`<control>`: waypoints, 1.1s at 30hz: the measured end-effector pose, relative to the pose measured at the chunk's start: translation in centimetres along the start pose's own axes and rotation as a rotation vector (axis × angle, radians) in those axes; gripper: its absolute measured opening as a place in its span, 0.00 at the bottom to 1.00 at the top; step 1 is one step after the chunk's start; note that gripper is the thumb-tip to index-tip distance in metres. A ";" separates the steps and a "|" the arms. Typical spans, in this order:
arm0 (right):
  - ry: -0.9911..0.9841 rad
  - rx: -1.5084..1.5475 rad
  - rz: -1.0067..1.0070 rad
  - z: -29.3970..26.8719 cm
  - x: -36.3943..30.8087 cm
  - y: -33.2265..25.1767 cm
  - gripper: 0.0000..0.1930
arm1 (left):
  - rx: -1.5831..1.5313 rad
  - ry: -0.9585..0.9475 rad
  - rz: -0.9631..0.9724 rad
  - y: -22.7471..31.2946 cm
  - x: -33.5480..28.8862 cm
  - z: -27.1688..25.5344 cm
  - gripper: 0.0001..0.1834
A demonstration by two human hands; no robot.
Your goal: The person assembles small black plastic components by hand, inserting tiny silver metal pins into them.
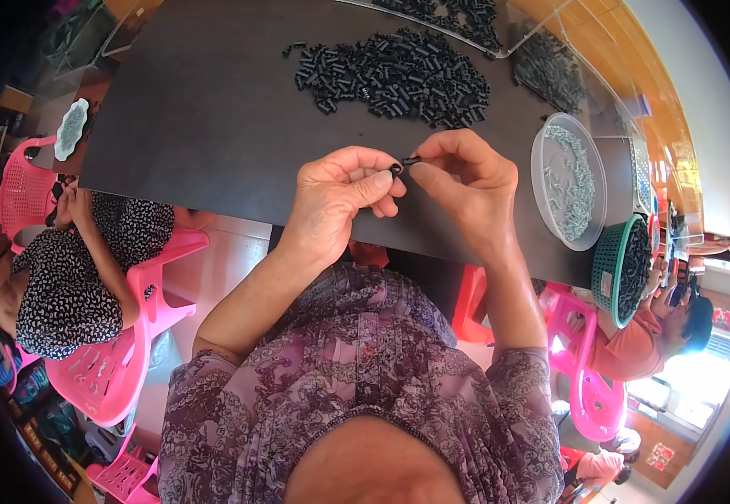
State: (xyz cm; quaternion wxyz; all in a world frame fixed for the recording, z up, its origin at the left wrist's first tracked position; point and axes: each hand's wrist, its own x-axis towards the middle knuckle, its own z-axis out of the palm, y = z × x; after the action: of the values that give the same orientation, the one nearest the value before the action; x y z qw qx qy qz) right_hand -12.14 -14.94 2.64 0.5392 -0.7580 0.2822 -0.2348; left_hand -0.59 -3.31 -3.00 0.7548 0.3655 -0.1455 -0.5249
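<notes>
So the main thing here is a small black plastic tube with a round end, held in a tight pinch between the thumb and index finger of the left hand, up over the near half of the flat dark brown table. The right hand has a narrow pinch too, on what looks like a second short black plastic piece right next to the first; can't tell if the two touch, the grip hides too much. My read: the step in hand is bringing those ends together, and the next move calls for steady pinches and good lining up. Counts: one piece per hand as far as I can make out, then one big loose heap of black plastic tubes toward the far edge, way too many to count, plus two stray black tubes off its left end. By the right edge sits one round clear plastic dish of what look like pale metal screws, also uncountable, and at the near right corner one green plastic basket full of dark bits. At the far edge there's one clear plastic tray with more black pieces, and one more dark heap near the far right corner.
</notes>
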 end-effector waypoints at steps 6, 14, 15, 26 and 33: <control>-0.035 -0.073 -0.173 -0.6 0.0 0.1 0.08 | 0.015 -0.015 -0.019 0.3 -0.1 0.4 0.09; -0.004 -0.351 -0.484 -0.7 -0.2 0.0 0.10 | 0.140 0.020 0.024 0.3 -0.6 1.1 0.09; -0.003 -0.351 -0.484 -0.7 -0.2 0.1 0.10 | 0.153 0.033 0.019 0.3 -0.6 1.2 0.10; -0.123 -0.423 -0.633 -1.5 0.3 0.2 0.11 | 0.144 -0.009 -0.020 0.2 -0.5 1.1 0.09; -0.121 -0.521 -0.797 -1.3 0.4 0.3 0.13 | 0.176 0.068 0.061 -0.7 -1.0 2.3 0.07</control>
State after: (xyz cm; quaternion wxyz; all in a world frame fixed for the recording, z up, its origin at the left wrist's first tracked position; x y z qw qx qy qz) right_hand -12.74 -16.18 2.79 0.2145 -0.9293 -0.0127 -0.3003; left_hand -2.80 -3.47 -1.75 0.7399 0.4434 -0.1763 -0.4742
